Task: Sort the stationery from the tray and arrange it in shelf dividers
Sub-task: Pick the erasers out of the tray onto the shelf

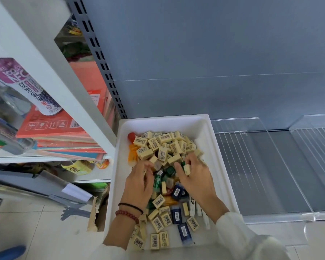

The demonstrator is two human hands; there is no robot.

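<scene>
In the head view, a white tray [204, 128] sat on the shelf, full of small cream erasers [162, 153] with green and dark blue ones mixed in. The left hand [139, 186] reached into the pile at 9 o'clock, its fingers [145, 167] curled loosely with nothing clearly held. The right hand [196, 178] at 3 o'clock had its fingers pinched on one cream eraser [187, 169], and clear shelf dividers [281, 162] stood just beside the tray at 3 o'clock.

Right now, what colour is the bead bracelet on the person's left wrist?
Dark red, on the bead bracelet, beside a thin black band; the head view shows it.
</scene>
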